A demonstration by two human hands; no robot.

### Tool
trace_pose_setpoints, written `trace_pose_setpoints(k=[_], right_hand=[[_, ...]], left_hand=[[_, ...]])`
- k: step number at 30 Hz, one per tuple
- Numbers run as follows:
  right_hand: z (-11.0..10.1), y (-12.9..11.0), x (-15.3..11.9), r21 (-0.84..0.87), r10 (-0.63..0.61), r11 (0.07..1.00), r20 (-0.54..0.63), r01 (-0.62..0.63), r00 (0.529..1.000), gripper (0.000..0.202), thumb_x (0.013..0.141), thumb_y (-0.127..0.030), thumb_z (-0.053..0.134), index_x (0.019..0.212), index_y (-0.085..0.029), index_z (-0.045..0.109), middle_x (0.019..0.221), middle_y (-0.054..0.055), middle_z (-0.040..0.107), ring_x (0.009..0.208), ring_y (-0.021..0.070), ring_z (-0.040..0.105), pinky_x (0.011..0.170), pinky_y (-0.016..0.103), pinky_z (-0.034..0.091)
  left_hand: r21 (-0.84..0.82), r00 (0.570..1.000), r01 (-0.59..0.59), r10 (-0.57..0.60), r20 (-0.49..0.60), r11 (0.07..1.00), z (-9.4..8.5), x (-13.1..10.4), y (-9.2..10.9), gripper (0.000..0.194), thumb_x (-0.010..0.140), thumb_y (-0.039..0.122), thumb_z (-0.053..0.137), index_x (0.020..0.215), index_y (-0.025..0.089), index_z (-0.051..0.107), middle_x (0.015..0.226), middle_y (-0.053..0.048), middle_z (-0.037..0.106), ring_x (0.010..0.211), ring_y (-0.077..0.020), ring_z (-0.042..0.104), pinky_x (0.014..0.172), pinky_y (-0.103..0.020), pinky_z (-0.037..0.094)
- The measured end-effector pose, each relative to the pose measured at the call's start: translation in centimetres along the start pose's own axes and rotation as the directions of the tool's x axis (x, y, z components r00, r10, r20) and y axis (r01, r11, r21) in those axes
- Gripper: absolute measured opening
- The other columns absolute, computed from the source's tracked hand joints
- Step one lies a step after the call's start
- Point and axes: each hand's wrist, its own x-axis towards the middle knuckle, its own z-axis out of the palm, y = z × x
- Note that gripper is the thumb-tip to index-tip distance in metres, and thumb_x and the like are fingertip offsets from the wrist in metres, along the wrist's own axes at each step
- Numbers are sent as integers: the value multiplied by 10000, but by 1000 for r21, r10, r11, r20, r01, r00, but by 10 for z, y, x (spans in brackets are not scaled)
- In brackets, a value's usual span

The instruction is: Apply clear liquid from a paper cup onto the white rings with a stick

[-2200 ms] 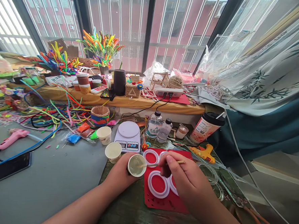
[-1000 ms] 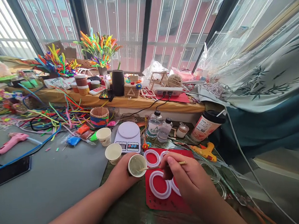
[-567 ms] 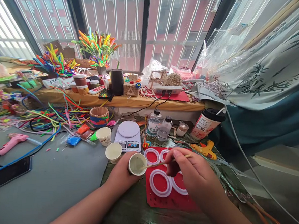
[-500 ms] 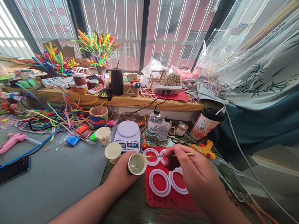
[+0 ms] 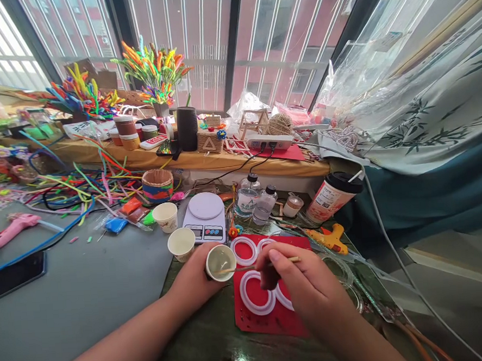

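Note:
My left hand (image 5: 197, 269) is wrapped round a paper cup (image 5: 221, 263) that holds a clear liquid. Between the fingers of my right hand (image 5: 287, 265) is a thin wooden stick (image 5: 242, 268), its tip down in the liquid. Below my right hand, white ring-shaped molds (image 5: 257, 293) lie on a red sheet (image 5: 258, 326); the hand hides part of them. Two more paper cups, one nearer (image 5: 182, 244) and one farther (image 5: 165, 216), stand beyond my left hand, next to a white kitchen scale (image 5: 205, 218).
Two clear bottles (image 5: 264, 206) with black caps stand behind the red sheet. A yellow glue gun (image 5: 329, 239) and a lidded drink cup (image 5: 334, 196) are at the right. A pink glue gun (image 5: 13, 230) and a phone (image 5: 16, 276) lie at the left.
My right hand has moved left and slightly down, and the stick reaches further across the cup. The left hand keeps its hold on the cup.

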Motion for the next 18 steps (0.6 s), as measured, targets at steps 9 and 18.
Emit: trace_pose_setpoints(k=[9, 18], right_hand=[[6, 0, -3, -85, -117, 990, -58, 112, 991, 426, 1130, -374, 422, 825, -232, 684, 666, 5, 673, 614, 187, 636, 581, 295, 456], [7, -4, -3, -111, -139, 984, -9, 138, 990, 413, 1136, -364, 390, 863, -236, 672, 748, 30, 708, 704, 211, 678, 657, 309, 495]], left_hand=[[-14, 1000, -9, 9, -8, 1000, 1, 1, -4, 497, 811, 222, 855, 1286, 259, 714, 1341, -94, 782, 1236, -335, 726, 1110, -509, 579], [-13, 1000, -6, 6, -6, 1000, 0, 1, 2, 452, 808, 154, 813, 1239, 250, 716, 1282, -85, 796, 1179, -320, 733, 1067, -492, 588]])
